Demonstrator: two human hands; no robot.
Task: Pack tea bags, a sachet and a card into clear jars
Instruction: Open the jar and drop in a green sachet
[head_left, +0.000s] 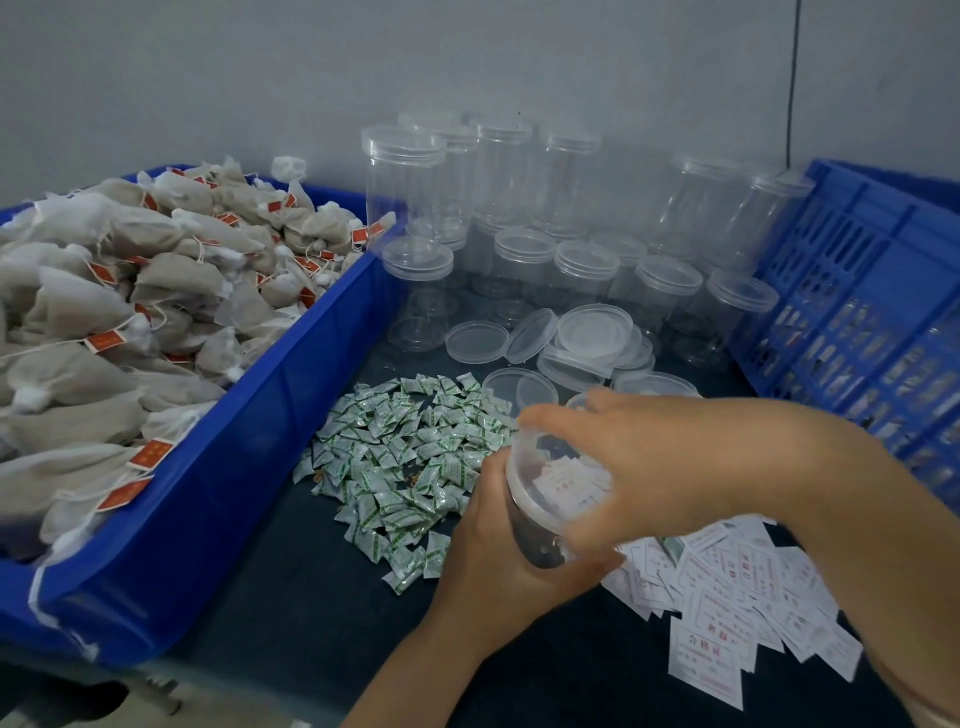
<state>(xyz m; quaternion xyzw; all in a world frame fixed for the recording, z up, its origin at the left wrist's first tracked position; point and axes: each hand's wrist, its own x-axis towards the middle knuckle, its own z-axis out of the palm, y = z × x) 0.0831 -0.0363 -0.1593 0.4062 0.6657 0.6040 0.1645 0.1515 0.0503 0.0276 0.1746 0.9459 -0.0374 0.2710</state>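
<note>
hands: we see our left hand (498, 551) wrapped round the clear jar (537, 535), right hand (649, 457) curled over its lid (550, 478) | jar: tilted, dark filling, white card inside, held between sachet pile (410, 462) and card pile (727, 597) | around: tea bags (130, 291) in blue bin (249, 467) at left, empty jars (519, 208) behind

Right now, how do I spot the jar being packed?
Find the dark table between the blue bin and the blue crate. There, the left hand and right hand hold one tilted jar beside the white cards. Unlike the empty jars behind, it holds dark contents.
</note>
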